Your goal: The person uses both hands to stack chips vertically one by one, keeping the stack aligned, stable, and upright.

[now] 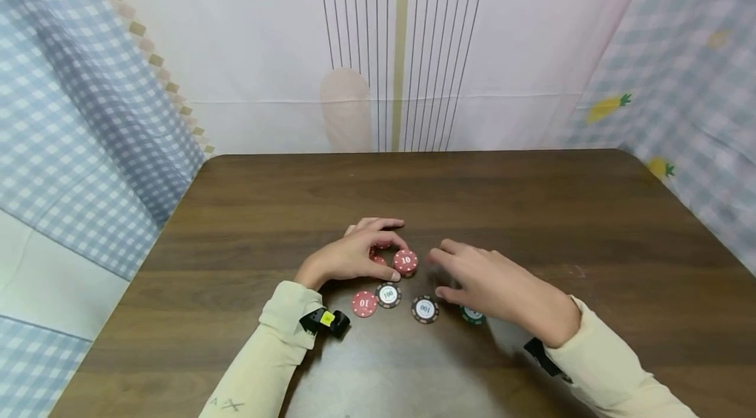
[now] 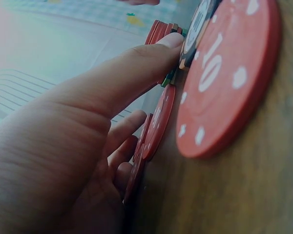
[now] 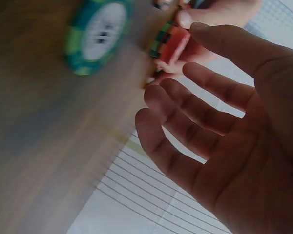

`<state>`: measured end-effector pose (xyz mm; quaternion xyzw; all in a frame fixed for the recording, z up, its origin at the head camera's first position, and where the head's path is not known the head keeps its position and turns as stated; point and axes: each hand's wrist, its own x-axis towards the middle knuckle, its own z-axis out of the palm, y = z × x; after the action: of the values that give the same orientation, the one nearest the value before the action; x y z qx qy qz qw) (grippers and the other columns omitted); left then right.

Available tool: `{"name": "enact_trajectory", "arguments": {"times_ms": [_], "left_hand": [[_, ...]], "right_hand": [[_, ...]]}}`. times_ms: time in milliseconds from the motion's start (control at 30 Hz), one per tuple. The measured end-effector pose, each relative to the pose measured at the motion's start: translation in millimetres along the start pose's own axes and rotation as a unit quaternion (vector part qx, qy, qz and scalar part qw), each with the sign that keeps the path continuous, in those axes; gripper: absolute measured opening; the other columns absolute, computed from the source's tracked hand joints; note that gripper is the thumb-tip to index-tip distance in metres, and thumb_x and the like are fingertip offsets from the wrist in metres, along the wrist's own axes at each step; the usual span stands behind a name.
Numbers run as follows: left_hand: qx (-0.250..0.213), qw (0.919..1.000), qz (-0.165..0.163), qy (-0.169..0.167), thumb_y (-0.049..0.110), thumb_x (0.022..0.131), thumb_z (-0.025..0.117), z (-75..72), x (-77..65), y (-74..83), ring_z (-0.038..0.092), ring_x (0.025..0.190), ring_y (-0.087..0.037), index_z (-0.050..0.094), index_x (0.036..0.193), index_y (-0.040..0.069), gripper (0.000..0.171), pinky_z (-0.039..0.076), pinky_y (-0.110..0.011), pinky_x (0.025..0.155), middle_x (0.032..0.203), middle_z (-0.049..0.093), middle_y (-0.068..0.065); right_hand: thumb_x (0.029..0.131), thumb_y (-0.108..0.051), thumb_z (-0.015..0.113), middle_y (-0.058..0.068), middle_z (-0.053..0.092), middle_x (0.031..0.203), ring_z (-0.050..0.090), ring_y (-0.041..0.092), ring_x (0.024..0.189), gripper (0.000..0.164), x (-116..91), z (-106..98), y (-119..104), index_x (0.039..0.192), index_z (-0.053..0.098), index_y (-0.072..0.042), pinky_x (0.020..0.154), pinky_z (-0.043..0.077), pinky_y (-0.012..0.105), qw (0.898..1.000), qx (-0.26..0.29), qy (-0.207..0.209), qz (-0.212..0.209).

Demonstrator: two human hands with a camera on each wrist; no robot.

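Observation:
My left hand (image 1: 348,257) pinches a short stack of poker chips (image 1: 405,262) between thumb and forefinger, its other fingers spread. A red 10 chip tops the stack; green and black edges show below in the right wrist view. To its right hovers my right hand (image 1: 496,281), fingers loosely bent and apart, holding nothing. Beneath the left palm lie more red chips (image 2: 159,122), partly hidden. Nearer me are a red 10 chip (image 1: 364,304), a black 100 chip (image 1: 388,295) touching or close to it, and another black 100 chip (image 1: 425,309).
A green chip (image 1: 472,315) lies partly covered by the right hand. The brown wooden table (image 1: 531,195) reaches back to a white cloth (image 1: 254,44) with arch lines. Blue checked cloth (image 1: 77,96) hangs at both sides.

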<state>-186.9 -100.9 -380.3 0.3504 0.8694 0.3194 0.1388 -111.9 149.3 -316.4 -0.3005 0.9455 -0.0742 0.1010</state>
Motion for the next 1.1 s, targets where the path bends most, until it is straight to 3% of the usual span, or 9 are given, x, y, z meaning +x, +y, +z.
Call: {"name": "enact_trajectory", "arguments": {"times_ms": [167, 400, 733, 967, 1100], "left_hand": [[0.004, 1.0000, 0.001, 0.001, 0.044, 0.083, 0.079, 0.0, 0.6, 1.9, 0.021, 0.145, -0.013, 0.065, 0.118, 0.039, 0.039, 0.013, -0.055, 0.114, 0.158, 0.034, 0.008], [0.000, 1.0000, -0.002, 0.002, 0.043, 0.082, 0.079, 0.9, -1.7, 1.3, 0.020, 0.144, -0.013, 0.066, 0.118, 0.039, 0.038, 0.014, -0.054, 0.114, 0.158, 0.034, 0.009], [0.002, 1.0000, 0.010, 0.001, 0.044, 0.082, 0.079, -0.5, 2.2, 1.4, 0.020, 0.145, -0.013, 0.065, 0.118, 0.039, 0.039, 0.013, -0.055, 0.114, 0.158, 0.033, 0.009], [0.006, 1.0000, 0.008, 0.001, 0.043, 0.082, 0.080, -1.6, 2.1, 0.4, 0.020, 0.145, -0.015, 0.066, 0.117, 0.038, 0.038, 0.013, -0.057, 0.113, 0.158, 0.034, 0.007], [0.005, 1.0000, 0.007, -0.002, 0.044, 0.082, 0.079, -0.2, 0.7, -0.9, 0.020, 0.145, -0.015, 0.066, 0.118, 0.038, 0.039, 0.013, -0.057, 0.114, 0.158, 0.034, 0.007]], "right_hand": [[0.089, -0.030, 0.076, 0.000, 0.058, 0.110, 0.057, 0.007, 0.074, 0.038, -13, 6, 6, 0.121, 0.062, -0.018, 0.060, 0.049, 0.033, 1.000, 0.008, -0.016, -0.007], [0.083, -0.030, 0.079, -0.005, 0.054, 0.103, 0.055, 0.011, 0.075, 0.037, -25, 8, 11, 0.115, 0.063, -0.022, 0.060, 0.046, 0.037, 0.998, 0.005, -0.058, 0.015], [0.077, -0.023, 0.084, -0.003, 0.051, 0.098, 0.054, 0.013, 0.076, 0.042, -35, 11, 11, 0.113, 0.061, -0.020, 0.058, 0.046, 0.036, 0.999, -0.025, -0.048, -0.005], [0.078, -0.012, 0.082, 0.003, 0.052, 0.099, 0.051, 0.016, 0.069, 0.045, -23, 5, 6, 0.114, 0.056, -0.015, 0.060, 0.045, 0.036, 0.993, -0.012, -0.118, 0.008], [0.077, -0.008, 0.082, 0.009, 0.054, 0.103, 0.055, 0.022, 0.072, 0.046, -12, 2, 0, 0.115, 0.056, -0.012, 0.064, 0.047, 0.041, 0.987, -0.015, -0.159, 0.027]]}}
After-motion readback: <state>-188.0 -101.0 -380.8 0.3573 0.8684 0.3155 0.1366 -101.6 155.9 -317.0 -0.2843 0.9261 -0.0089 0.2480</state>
